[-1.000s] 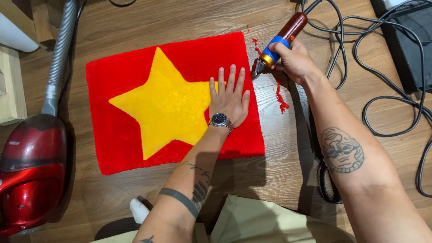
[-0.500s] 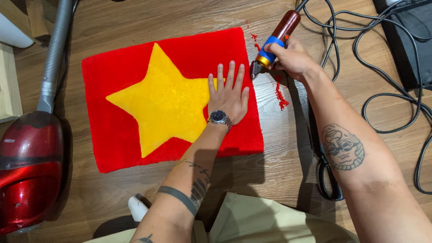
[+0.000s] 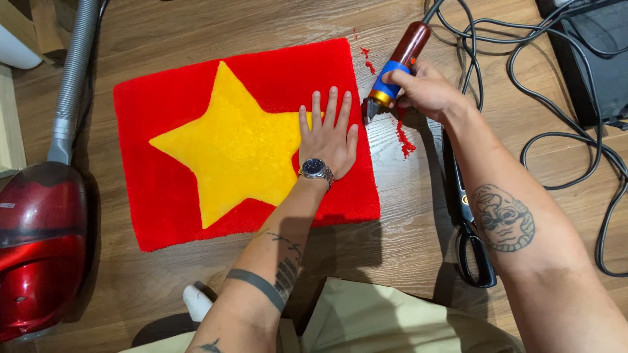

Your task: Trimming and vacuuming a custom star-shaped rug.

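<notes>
Both hands work the red rug (image 3: 196,196): my left hand (image 3: 330,140) lies flat and open on it. My right hand (image 3: 425,91) grips the trimmer (image 3: 392,75), its tip at the rug's right edge.

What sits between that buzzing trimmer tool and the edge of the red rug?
Nothing visible. The right hand holds the trimmer with its head right at the rug's right edge. The left hand lies flat on the rug just beside it, not in between.

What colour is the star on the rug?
Yellow star on a red rug, clearest in the head view.
</notes>
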